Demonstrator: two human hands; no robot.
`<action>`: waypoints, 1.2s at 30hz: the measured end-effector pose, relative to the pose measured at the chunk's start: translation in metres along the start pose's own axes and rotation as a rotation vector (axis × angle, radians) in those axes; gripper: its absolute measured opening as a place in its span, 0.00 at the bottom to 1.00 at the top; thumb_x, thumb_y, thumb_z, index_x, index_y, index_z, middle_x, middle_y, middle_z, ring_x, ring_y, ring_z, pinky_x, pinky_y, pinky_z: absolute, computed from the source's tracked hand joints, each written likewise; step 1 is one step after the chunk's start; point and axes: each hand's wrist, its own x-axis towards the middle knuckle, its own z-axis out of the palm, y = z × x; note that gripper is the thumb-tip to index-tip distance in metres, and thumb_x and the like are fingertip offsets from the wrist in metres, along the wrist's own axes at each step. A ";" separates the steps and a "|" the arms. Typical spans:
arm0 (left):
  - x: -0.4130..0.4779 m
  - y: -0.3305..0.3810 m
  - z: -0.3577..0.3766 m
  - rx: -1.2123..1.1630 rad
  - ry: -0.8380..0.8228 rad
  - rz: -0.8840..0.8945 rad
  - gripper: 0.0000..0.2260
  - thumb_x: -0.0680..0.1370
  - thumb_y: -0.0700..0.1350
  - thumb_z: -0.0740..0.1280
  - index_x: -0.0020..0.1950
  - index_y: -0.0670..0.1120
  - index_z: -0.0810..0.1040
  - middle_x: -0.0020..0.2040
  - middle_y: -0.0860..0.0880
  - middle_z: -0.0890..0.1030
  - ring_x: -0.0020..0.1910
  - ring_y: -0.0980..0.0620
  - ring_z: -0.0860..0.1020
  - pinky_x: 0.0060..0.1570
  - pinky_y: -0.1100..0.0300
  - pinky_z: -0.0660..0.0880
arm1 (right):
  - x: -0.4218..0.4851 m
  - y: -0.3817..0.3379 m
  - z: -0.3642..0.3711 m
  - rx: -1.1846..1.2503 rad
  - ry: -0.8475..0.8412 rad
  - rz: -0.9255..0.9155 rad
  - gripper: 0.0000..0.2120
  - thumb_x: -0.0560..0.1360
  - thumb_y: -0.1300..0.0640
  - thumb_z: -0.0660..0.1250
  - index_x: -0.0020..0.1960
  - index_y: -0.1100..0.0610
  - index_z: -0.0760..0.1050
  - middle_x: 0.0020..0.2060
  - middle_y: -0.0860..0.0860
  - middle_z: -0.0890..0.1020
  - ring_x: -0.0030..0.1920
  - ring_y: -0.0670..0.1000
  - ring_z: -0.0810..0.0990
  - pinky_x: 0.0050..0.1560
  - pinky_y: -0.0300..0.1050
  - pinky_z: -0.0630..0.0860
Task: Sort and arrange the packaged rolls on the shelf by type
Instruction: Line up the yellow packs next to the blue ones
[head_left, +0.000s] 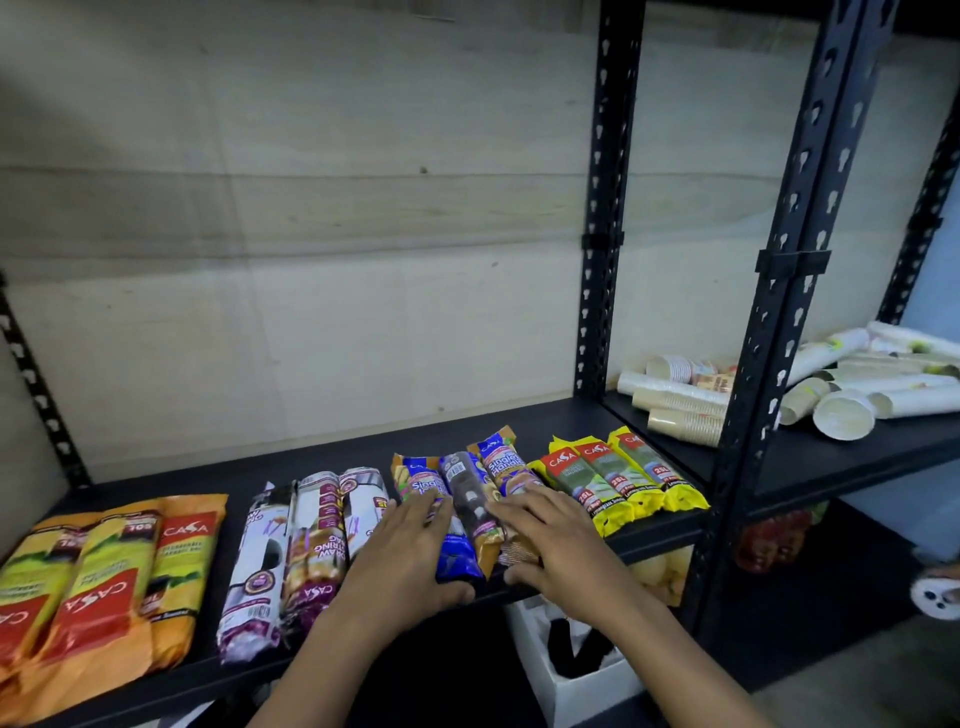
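While the person's left hand (410, 551) lies flat on the blue-and-orange plastic-wrapped rolls (506, 465) in the lower middle of the frame, the right hand (550, 540) presses on the same bunch from the other side. Fingers straight and a little apart, thumbs at the rolls' front ends. Those rolls lie on the black metal shelf (322, 457), white-and-purple wrapped rolls (306, 540) to their left, yellow-and-green wrapped rolls (623, 480) to their right. Orange-and-yellow flat packs (104, 571) fill the lower left, and stacked paper cups (685, 408) lie at the right.
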 end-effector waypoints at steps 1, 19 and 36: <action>-0.002 -0.002 0.000 -0.022 0.002 -0.013 0.47 0.73 0.68 0.66 0.82 0.50 0.47 0.82 0.48 0.49 0.80 0.48 0.48 0.77 0.52 0.50 | 0.000 0.002 0.002 0.028 0.037 -0.020 0.33 0.72 0.41 0.70 0.74 0.39 0.64 0.69 0.39 0.69 0.75 0.46 0.60 0.74 0.54 0.59; -0.009 -0.015 0.011 -0.207 0.122 -0.020 0.39 0.75 0.65 0.66 0.81 0.58 0.51 0.81 0.57 0.51 0.78 0.54 0.56 0.73 0.57 0.61 | 0.116 -0.017 -0.094 0.422 0.122 0.244 0.08 0.80 0.49 0.63 0.58 0.47 0.76 0.44 0.46 0.83 0.38 0.38 0.79 0.33 0.33 0.71; -0.016 -0.020 0.011 -0.252 0.183 0.003 0.34 0.77 0.66 0.60 0.79 0.63 0.49 0.78 0.59 0.53 0.75 0.55 0.60 0.70 0.59 0.65 | 0.186 -0.006 -0.002 0.195 -0.296 0.372 0.10 0.78 0.55 0.64 0.49 0.51 0.84 0.53 0.47 0.85 0.54 0.50 0.82 0.58 0.50 0.78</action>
